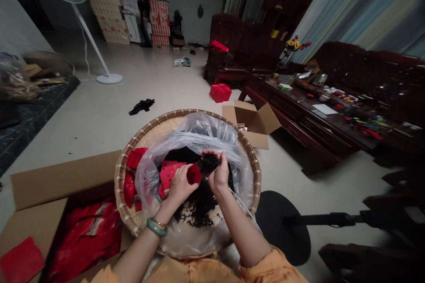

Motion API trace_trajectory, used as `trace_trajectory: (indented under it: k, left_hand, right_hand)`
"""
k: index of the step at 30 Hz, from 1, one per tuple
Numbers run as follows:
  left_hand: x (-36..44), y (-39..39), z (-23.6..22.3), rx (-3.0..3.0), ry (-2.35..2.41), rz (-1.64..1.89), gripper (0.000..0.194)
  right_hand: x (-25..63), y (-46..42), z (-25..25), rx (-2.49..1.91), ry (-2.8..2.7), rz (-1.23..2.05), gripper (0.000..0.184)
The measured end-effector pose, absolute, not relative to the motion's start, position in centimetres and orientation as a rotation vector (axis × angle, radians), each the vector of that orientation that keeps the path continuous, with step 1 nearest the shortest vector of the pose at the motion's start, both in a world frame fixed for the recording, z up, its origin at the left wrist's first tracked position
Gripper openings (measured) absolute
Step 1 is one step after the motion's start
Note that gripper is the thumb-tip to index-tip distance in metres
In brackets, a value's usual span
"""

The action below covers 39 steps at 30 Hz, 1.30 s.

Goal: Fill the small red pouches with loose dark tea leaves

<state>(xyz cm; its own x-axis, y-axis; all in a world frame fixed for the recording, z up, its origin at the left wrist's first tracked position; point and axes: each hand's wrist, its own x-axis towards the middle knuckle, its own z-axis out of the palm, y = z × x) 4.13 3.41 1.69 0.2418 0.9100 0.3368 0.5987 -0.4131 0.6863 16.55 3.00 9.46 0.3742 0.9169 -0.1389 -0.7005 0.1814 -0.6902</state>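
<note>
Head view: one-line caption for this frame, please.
Left hand holds a small red packet as right hand pinches dark dried leaves over a plastic-lined bamboo tray.

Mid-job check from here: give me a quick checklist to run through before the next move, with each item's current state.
1. Red packet gripped in left hand: ok.
2. Packet's mouth open: cannot tell, fingers hide it.
3. Dark leaves pinched in right hand, beside the packet: ok.
4. Clear plastic bag open in the bamboo tray, leaves inside: ok.
5. Loose leaves outside the bag: cannot tell through the plastic.
6. Spare red packets on the tray, more in the cardboard box: ok.
</note>
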Motion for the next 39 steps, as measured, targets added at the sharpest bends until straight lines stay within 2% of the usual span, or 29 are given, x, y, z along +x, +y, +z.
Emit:
trace_trajectory:
  k: [8, 14, 22, 28, 32, 39]
  left_hand:
    - [4.4, 3.1, 1.8, 2.107, 1.378, 0.988, 0.052]
    - [4.4, 2.9, 2.0, 2.086, 1.369, 1.008, 0.051]
    - [4.8, 2.6, 1.1, 2.039, 1.431, 1.003, 0.059]
    - [5.0, 2.3, 1.0, 1.979, 1.401, 1.007, 0.045]
    - [5.0, 2.3, 1.2, 1.949, 1.412, 1.009, 0.046]
    - [4.6, 2.1, 1.4, 1.935, 1.351, 1.112, 0.048]
  right_hand:
    - [16.4, 2.6, 8.8, -0.956, -0.637, 0.977, 0.049]
    - [16.4, 2.1, 8.2, -1.022, -0.776, 0.916, 0.051]
    - [15.9, 1.6, 8.9, -1.093, -0.921, 0.995, 0.049]
    - [15.5, 1.9, 7.4, -1.066, -0.864, 1.078, 0.054]
    - [15.4, 1.9, 6.9, -1.021, -0.871, 1.083, 0.056]
    - [16.6, 1.7, 7.1, -0.908, -0.740, 1.029, 0.045]
